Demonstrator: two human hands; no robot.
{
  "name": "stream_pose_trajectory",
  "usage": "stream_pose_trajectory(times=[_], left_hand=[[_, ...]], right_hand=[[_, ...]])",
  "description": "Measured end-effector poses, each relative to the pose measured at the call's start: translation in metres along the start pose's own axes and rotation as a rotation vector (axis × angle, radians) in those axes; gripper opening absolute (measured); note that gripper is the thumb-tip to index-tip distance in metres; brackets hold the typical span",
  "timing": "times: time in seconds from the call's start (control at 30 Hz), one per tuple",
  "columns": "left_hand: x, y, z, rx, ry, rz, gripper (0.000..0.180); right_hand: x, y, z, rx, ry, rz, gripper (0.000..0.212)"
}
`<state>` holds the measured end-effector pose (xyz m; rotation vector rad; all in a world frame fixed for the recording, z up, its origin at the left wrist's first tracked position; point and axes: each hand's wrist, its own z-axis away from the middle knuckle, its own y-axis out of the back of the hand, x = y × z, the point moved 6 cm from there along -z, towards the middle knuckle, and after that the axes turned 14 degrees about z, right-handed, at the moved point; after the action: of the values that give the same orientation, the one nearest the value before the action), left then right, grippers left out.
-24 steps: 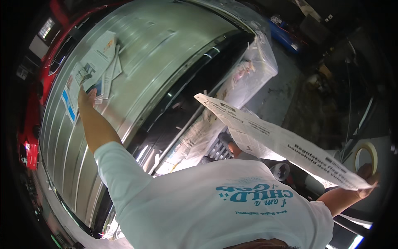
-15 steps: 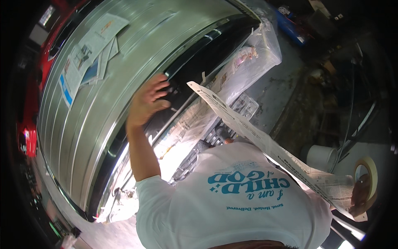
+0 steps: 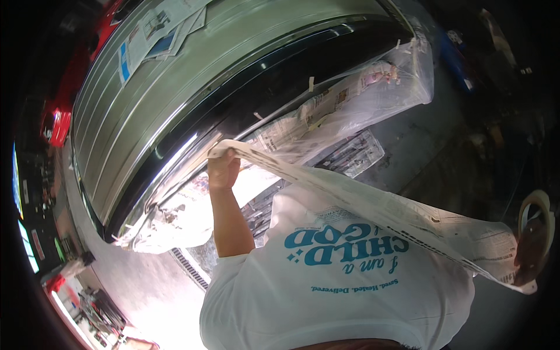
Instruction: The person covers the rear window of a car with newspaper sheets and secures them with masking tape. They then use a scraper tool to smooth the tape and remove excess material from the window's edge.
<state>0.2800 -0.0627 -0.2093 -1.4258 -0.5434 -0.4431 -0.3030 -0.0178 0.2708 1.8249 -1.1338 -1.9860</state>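
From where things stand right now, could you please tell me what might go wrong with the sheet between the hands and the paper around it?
The thin sheet spans from the left hand to the right hand, so a hard pull might tear it. The tape roll is right at the right hand, so it could snag the sheet or slip. The newspapers on the ridged panel appear to lie loose, so a bump might shift them.

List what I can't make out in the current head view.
Right hand, head view: dark shadow obscures its fingers and grip.
Newspapers on the ribbed metal panel, head view: cut off by the top edge.
Part of the white shirt, head view: behind the newspaper sheet.
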Motion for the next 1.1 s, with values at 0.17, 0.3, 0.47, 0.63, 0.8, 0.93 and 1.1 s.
stream_pose_trajectory(times=[0.17, 0.3, 0.47, 0.63, 0.8, 0.93, 1.1], left_hand=[[0.093, 0.018, 0.113, 0.275, -0.433, 0.096, 0.028], [0.146, -0.008, 0.193, 0.203, -0.633, -0.137, 0.021], [0.147, -0.008, 0.329, 0.730, -0.716, -0.320, 0.020], [0.110, -0.109, 0.334, 1.299, -0.985, -0.602, 0.028], [0.097, -0.172, 0.343, 1.507, -1.163, -1.141, 0.038], [0.070, -0.111, 0.381, 1.552, -0.652, -1.464, 0.027], [-0.012, -0.064, 0.397, 1.545, -0.431, -1.134, 0.026]], right_hand=[[0.094, 0.018, -0.015, -0.147, 0.107, -0.123, 0.032], [0.194, -0.014, -0.054, 0.347, 0.278, -0.284, 0.018], [0.398, -0.064, 0.058, 0.627, -0.444, -0.435, 0.047], [0.463, -0.086, 0.019, 0.450, -0.948, 0.033, 0.044], [0.466, -0.113, -0.036, 0.545, -0.844, -0.392, 0.046], [0.494, -0.140, -0.040, 0.385, -0.948, -0.308, 0.050], [0.530, -0.186, -0.035, -0.239, -1.130, 0.158, 0.059]])
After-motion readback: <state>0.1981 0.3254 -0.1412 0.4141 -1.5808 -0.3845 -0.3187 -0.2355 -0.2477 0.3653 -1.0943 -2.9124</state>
